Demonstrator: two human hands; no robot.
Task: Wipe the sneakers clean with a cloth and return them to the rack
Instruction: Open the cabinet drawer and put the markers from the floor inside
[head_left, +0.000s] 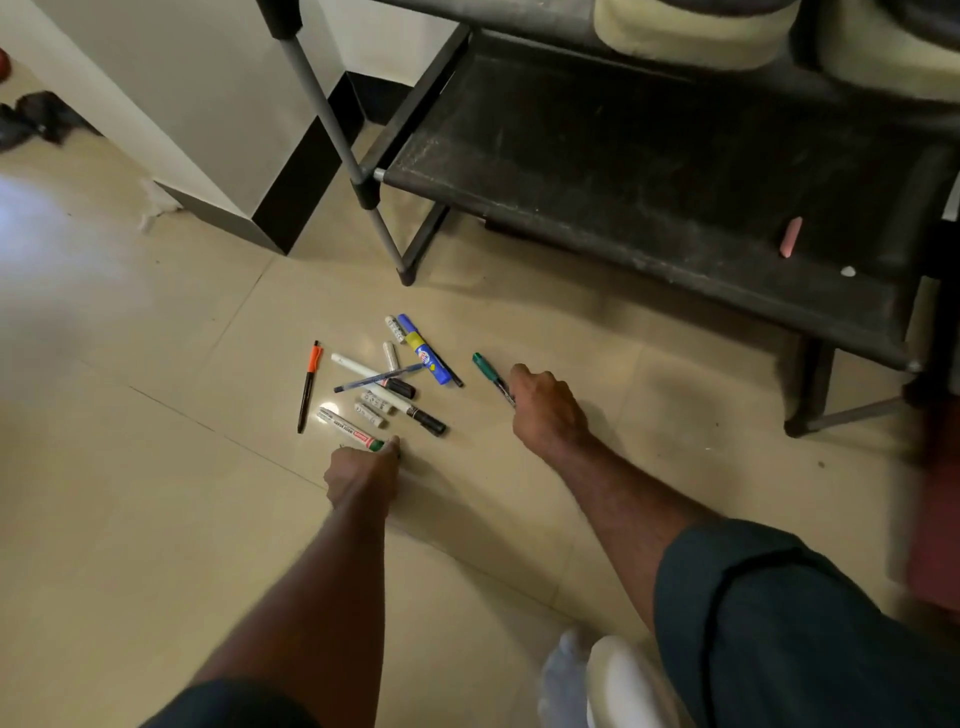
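- Head view shows your left hand (363, 470) at lower centre of the frame, fingers curled, pinching the green-capped end of a silver marker (349, 429) that lies on the tiled floor (156, 519).
- Your right hand (545, 410) sits right of centre, fingers clenched round a green pen (487, 370) whose cap sticks out toward the upper left.
- Between your hands a scatter of pens and markers (387, 371) lies on the floor.
- A black rack (649, 171) fills the upper right; pale sneakers (691, 31) rest on its upper shelf at the top edge.
- A white shoe (623, 686), blurred, shows at the bottom edge.
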